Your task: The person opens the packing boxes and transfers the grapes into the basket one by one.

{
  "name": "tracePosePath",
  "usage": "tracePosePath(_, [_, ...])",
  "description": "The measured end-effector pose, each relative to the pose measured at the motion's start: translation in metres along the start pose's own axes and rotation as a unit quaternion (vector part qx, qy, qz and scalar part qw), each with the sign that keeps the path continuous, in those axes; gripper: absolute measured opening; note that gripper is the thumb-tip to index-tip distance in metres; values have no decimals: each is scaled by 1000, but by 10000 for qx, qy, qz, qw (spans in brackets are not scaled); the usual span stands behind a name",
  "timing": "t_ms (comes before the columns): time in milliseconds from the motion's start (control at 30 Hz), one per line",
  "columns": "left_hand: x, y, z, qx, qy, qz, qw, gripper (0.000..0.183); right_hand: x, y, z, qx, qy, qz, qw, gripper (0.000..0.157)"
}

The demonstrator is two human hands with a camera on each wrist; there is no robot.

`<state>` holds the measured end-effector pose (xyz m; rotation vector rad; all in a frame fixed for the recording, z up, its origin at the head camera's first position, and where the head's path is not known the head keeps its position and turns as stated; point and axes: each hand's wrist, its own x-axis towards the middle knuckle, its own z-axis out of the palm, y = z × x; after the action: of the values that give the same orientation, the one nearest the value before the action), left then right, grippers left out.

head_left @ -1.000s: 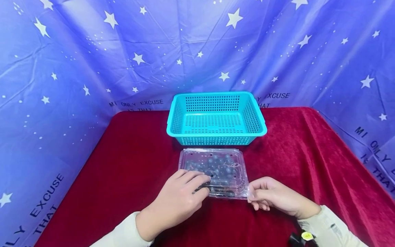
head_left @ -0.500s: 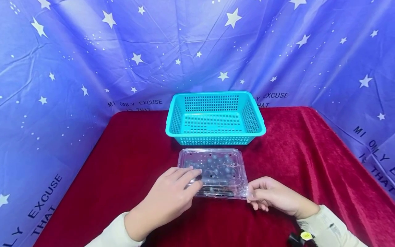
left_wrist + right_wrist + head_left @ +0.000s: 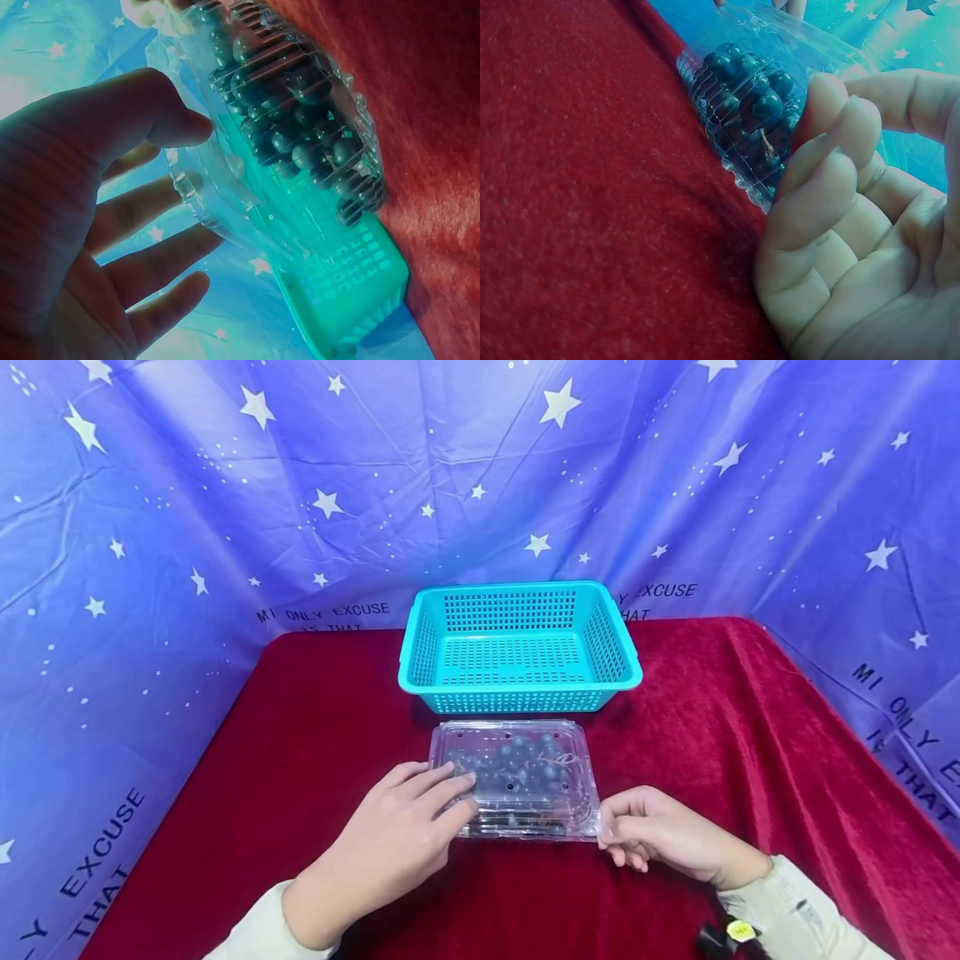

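A clear plastic clamshell box, its lid down, lies on the red cloth with dark grapes inside. My left hand rests fingertips on the lid's left side; in the left wrist view its fingers are spread and fairly straight. At the box's near right corner, my right hand pinches the plastic edge between thumb and fingers. The right wrist view shows that hand with curled fingers, which hide the pinched corner. Grapes with a thin brown stem show through the side wall.
A turquoise plastic basket with nothing in it stands just behind the box. Red velvet cloth covers the table. A blue curtain with white stars hangs around the back and sides. A black strap with a yellow tag is on the right wrist.
My left hand has slid leftward over the lid, away from its middle, uncovering more of the near edge. The right hand keeps its pinch at the corner. The whole view has shifted slightly.
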<state>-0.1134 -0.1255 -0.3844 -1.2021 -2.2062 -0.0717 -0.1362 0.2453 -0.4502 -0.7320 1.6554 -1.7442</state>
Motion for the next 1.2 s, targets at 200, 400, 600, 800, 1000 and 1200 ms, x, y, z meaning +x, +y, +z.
tracePosePath(200, [-1,-2,0,73,-31,61,9999,24,0,1,0,44,-3,-34,10000,13])
tracePosePath(400, [-2,-3,1,113,49,191,9997,28,1,1,0,51,6,-23,10000,13])
tracePosePath(600, [-1,-3,2,156,65,295,9994,24,0,1,1,92,61,8,9999,12])
tracePosePath(800, [-1,-3,3,208,29,346,9992,24,0,0,1,54,67,-50,10000,12])
tracePosePath(1000, [1,0,4,422,166,371,9983,22,1,0,2,-11,88,-70,9999,12])
tracePosePath(1200, [2,3,8,717,435,414,9956,22,0,1,1,-27,111,-79,9999,12])
